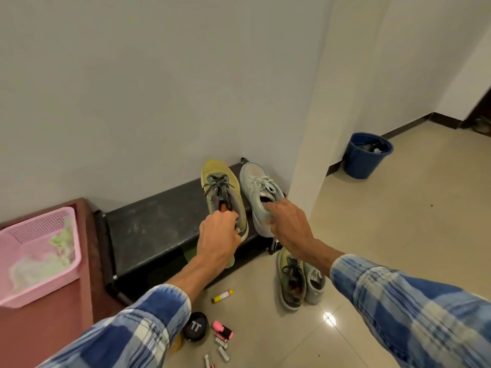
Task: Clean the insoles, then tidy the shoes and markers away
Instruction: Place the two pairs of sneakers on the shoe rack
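A yellow-green sneaker (216, 181) and a pale grey sneaker (259, 187) rest side by side on the right end of a black shoe rack (148, 224), toes toward the wall. My left hand (218, 235) grips the heel of the yellow-green sneaker. My right hand (289, 224) grips the heel of the pale grey sneaker. Their two mates, a yellow-green one (291, 282) and a pale grey one (316, 286), stand on the floor by the rack's right leg. A yellow marker (222, 296), a pink marker (222, 328) and several small white ones (221, 347) lie on the floor.
A pink basket (39, 261) with cloths sits on a reddish cabinet (45, 333) at left. A round black tin (195, 326) lies near the markers. A blue bucket (366, 155) stands by the wall corner at right. Beige floor tiles (398, 221) spread to the right.
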